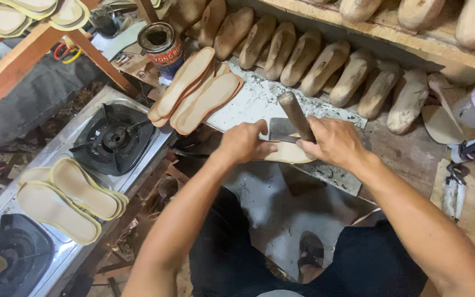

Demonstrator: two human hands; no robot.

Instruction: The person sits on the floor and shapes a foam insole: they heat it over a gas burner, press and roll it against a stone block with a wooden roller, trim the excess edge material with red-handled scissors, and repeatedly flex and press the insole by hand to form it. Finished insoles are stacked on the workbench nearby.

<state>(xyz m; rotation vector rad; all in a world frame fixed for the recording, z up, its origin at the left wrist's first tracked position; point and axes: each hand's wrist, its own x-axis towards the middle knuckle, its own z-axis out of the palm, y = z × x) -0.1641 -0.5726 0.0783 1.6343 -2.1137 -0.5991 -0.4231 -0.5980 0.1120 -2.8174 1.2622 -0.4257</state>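
Both hands pin an insole to the slab, tool bearing down on it.

Head view: the left hand (243,142) presses flat, fingers spread over the near end of the pale insole (288,154), likely to stop it sliding on the stone slab (259,99). The right hand (333,142) is closed round a wooden-handled tool (297,116), its metal blade sitting between the two hands, on the insole. Just beyond the left hand lies a fanned stack of tan insoles (199,91); past the tool's handle runs a row of wooden lasts (325,66). Well out past the left wrist, more insoles (72,198) lie across a gas stove (114,137).
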